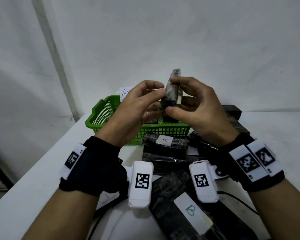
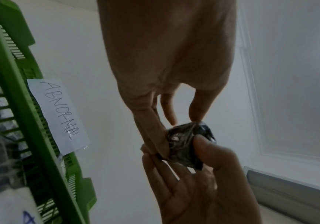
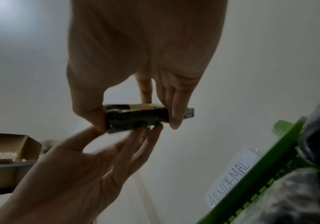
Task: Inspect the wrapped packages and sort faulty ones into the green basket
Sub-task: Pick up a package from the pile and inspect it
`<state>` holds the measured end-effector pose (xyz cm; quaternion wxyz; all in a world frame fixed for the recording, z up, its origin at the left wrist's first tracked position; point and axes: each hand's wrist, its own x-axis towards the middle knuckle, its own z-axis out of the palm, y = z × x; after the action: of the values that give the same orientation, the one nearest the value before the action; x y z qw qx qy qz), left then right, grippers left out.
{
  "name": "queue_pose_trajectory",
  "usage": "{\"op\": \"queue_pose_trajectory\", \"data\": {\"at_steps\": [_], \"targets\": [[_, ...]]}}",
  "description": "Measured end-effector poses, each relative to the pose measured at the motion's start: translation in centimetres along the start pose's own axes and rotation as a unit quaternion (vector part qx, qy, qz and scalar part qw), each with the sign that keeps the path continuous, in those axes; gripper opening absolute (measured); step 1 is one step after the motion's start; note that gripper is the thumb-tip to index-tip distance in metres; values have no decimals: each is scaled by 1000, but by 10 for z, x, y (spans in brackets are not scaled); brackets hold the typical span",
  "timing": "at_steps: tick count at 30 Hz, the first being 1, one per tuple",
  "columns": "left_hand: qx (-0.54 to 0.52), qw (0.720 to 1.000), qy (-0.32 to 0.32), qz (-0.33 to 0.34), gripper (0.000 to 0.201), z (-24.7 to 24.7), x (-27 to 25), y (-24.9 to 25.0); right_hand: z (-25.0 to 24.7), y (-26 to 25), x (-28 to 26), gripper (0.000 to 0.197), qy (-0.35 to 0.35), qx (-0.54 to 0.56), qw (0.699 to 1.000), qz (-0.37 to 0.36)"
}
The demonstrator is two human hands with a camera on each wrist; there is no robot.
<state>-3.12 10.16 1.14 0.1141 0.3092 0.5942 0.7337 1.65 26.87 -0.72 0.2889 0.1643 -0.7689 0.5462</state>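
Note:
A dark, plastic-wrapped package (image 1: 172,91) stands upright in the air above the green basket (image 1: 100,116). A tan strip shows along one side of it (image 3: 141,106). My right hand (image 1: 189,99) grips it, thumb at the lower end and fingers near the upper end (image 3: 174,116). My left hand (image 1: 151,99) pinches its side with the fingertips (image 2: 197,116). In the left wrist view the package's crumpled end (image 2: 187,145) faces the camera. The basket carries a paper label reading ABNORMAL (image 2: 59,113) and holds dark packages.
Several more dark wrapped packages lie on the white table (image 1: 42,179) in front of the basket, one labelled A (image 1: 165,140), one labelled B (image 1: 190,210). A black cable (image 1: 237,200) runs at the right. An open cardboard box (image 3: 5,150) shows in the right wrist view.

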Motion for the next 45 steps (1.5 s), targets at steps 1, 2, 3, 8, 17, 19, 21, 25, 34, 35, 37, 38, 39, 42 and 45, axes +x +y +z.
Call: {"op": "queue_pose_trajectory", "data": {"at_steps": [1,2,3,8,17,19,21,25,34,35,37,38,39,42,45], "targets": [[-8,1000,7,-9,12,-1,1,-2,2,1,0,64,7,-14,1000,-5],[-12,1000,9,-22,16,-1,2,-3,3,3,0,65,8,-34,999,-9],[-14,999,9,-32,22,-2,2,-4,4,4,0,67,-2,-51,999,-13],[5,1000,16,-22,55,-9,2,-4,-10,5,0,94,-100,2,995,5],[131,991,-33,3,49,1,-1,-12,-8,-3,7,25,79,55,993,73],[148,988,-34,9,46,1,-1,-13,-8,-4,6,32,88,38,994,58],[163,986,-22,19,41,-1,-1,-14,-6,-6,5,35,86,29,995,51],[197,978,7,64,35,-7,0,-15,-9,-15,5,33,25,49,997,45],[306,926,81,204,35,-24,6,-17,-11,-28,9,25,-74,222,967,102],[327,915,87,218,35,-24,6,-19,-8,-28,8,21,-62,229,967,96],[356,901,91,229,35,-24,6,-21,-2,-25,7,12,-24,225,972,68],[360,902,92,221,35,-23,6,-21,0,-23,7,8,-9,213,976,51],[352,909,94,201,32,-22,6,-20,1,-22,6,8,2,197,980,36],[196,972,96,90,17,-18,5,-11,0,-16,5,20,-16,133,991,0],[49,997,65,0,28,-17,4,-5,-1,-8,4,38,-73,68,995,-5]]}}
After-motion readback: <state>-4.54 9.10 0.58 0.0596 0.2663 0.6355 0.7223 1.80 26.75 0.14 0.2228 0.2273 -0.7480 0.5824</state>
